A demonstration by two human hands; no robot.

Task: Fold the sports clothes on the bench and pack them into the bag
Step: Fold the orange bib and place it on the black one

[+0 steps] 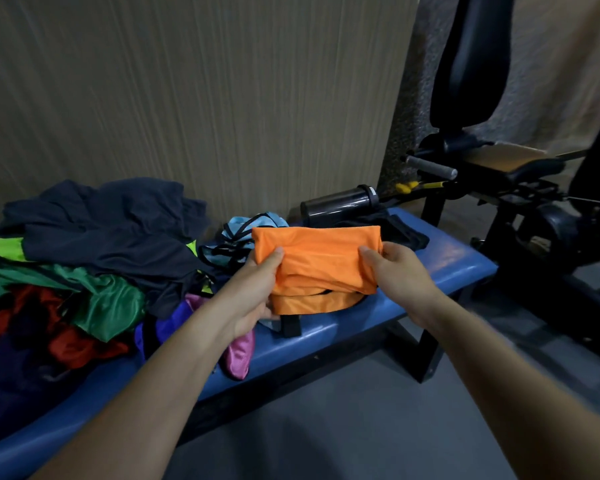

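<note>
The left hand [257, 289] and the right hand [395, 271] each pinch one end of a folded orange garment [317, 261], thumbs on top and the other fingers hidden beneath the cloth, holding it just above the blue bench [440, 268]. How many folds the orange garment has is hard to tell; a black strap [290, 325] hangs below it, its upper end covered. Behind the orange garment lie one light-blue garment with black trim [243, 233], partly hidden, and one black garment [400, 230], mostly covered, with a dark bottle [338, 202] lying on its side behind that. Left of the orange garment sits a loose pile: one navy piece [108, 226] on top, then green [111, 303], red [70, 344], purple [170, 327] and pink [239, 355] cloth, tangled so that separate items cannot be counted, and cut off at the frame's left edge. Right of the bench stands a black exercise machine [482, 98], blurred and cut off.
</note>
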